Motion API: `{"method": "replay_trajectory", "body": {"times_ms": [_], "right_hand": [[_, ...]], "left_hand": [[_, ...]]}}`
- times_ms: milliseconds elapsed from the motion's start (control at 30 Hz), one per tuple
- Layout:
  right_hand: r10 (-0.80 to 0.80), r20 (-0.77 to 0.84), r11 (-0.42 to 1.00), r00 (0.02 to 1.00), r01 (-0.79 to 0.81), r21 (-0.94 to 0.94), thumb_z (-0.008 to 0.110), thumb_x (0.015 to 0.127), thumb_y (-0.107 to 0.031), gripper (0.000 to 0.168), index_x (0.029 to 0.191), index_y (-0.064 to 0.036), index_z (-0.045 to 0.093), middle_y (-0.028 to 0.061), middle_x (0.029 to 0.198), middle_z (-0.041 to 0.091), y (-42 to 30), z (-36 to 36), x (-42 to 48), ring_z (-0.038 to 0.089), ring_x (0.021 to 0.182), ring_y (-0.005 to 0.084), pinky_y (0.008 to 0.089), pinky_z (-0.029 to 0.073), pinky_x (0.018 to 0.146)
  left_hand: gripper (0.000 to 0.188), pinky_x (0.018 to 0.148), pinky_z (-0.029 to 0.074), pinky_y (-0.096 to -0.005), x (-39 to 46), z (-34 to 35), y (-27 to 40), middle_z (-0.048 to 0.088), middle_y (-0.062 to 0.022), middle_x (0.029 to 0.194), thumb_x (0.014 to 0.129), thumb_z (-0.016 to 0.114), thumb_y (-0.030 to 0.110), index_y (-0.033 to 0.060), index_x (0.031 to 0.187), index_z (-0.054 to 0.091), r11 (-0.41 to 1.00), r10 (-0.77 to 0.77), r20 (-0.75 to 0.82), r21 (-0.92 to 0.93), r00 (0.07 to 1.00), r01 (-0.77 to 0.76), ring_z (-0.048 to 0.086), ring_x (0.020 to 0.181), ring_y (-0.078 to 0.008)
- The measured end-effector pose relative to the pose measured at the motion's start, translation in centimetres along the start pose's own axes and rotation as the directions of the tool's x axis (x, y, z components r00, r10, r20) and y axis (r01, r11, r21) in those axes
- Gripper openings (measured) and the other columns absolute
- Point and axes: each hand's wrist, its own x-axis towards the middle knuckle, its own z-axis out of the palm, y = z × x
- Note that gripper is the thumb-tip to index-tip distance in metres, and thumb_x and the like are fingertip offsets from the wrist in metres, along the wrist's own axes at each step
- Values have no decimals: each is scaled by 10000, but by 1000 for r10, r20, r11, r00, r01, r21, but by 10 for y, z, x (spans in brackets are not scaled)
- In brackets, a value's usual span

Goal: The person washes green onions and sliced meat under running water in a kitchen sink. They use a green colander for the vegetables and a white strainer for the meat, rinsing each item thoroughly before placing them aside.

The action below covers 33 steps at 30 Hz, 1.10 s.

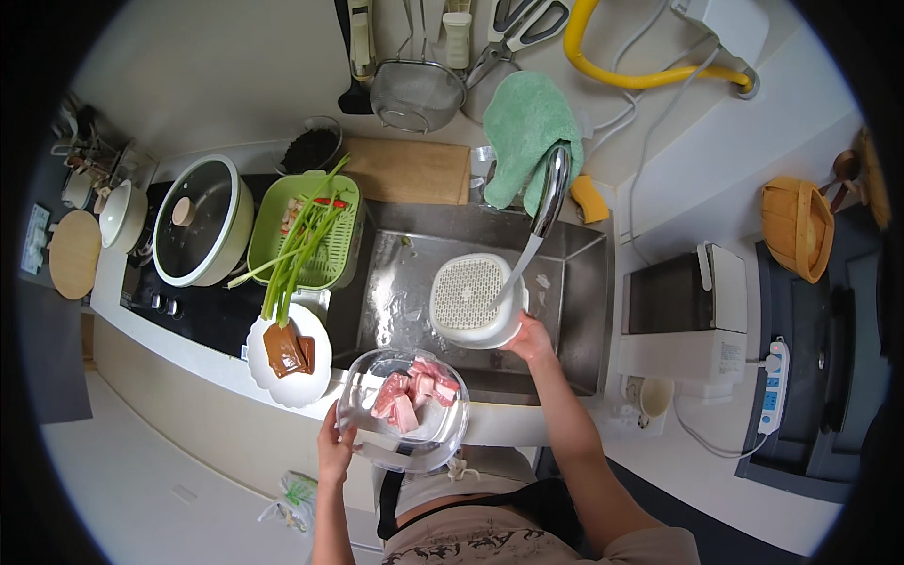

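Observation:
My left hand (335,446) grips the rim of a clear plastic bowl (402,455), which holds several chunks of raw meat (413,393) over the counter's front edge. With my right hand (526,340) I hold a white plastic strainer basket (469,298) over the stainless steel sink (395,275), its perforated face upward. Water (519,272) runs from the chrome faucet (554,191) onto that face. A white scalloped plate (272,381) with brown slabs (284,352) sits left of the bowl. Green stalks (300,247) lie across a green colander (346,258) and reach the plate.
A lidded pot (236,240) stands on the black cooktop (205,318) at the left. A green cloth (530,134) hangs over the faucet, beside a yellow sponge (589,199). Right of the sink stands a white and black appliance (681,304). Utensils and a mesh strainer (417,95) hang above.

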Motion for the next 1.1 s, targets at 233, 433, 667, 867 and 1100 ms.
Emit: {"method": "replay_trajectory", "body": {"times_ms": [233, 433, 667, 867, 1100], "right_hand": [[10, 45, 990, 999, -16, 142, 330, 950, -305, 441, 1335, -91, 322, 140, 1393, 320, -15, -5, -35, 291, 1281, 366, 654, 229, 965], [-3, 104, 993, 995, -9, 114, 356, 944, -305, 421, 1308, -94, 363, 130, 1365, 368, -28, -16, -70, 344, 1252, 356, 658, 259, 948], [48, 70, 997, 996, -53, 60, 330, 949, -337, 434, 1292, -77, 388, 145, 1362, 373, -18, -19, -69, 346, 1252, 366, 645, 269, 959], [48, 64, 999, 997, -48, -2, 337, 947, -343, 424, 1279, -90, 411, 139, 1342, 398, -30, -15, -84, 378, 1230, 357, 634, 293, 949], [57, 64, 998, 996, -58, 3, 394, 933, -290, 367, 1252, -111, 424, 142, 1318, 419, -44, -20, -109, 387, 1218, 375, 662, 305, 918]], "left_hand": [[647, 522, 505, -322, -9, 4, 1, 448, -85, 1192, 772, 536, 22, 158, 1356, 293, 969, -195, 6, -154, 981, 194, 613, 849, -210], [658, 567, 546, -391, -15, 13, -2, 405, -89, 1215, 776, 525, -20, 190, 1349, 281, 952, -209, -10, -232, 978, 201, 592, 885, -236], [664, 598, 547, -441, -21, 15, -14, 409, -122, 1195, 774, 524, -5, 207, 1350, 270, 916, -247, -3, -326, 969, 233, 592, 919, -305], [660, 637, 524, -517, -31, 22, -12, 447, -150, 1143, 773, 528, 52, 230, 1349, 262, 858, -260, 63, -443, 964, 261, 592, 911, -355], [693, 629, 533, -516, -31, 26, -12, 431, -160, 1129, 784, 527, 39, 228, 1369, 208, 797, -246, 101, -544, 964, 260, 599, 893, -354]]}}
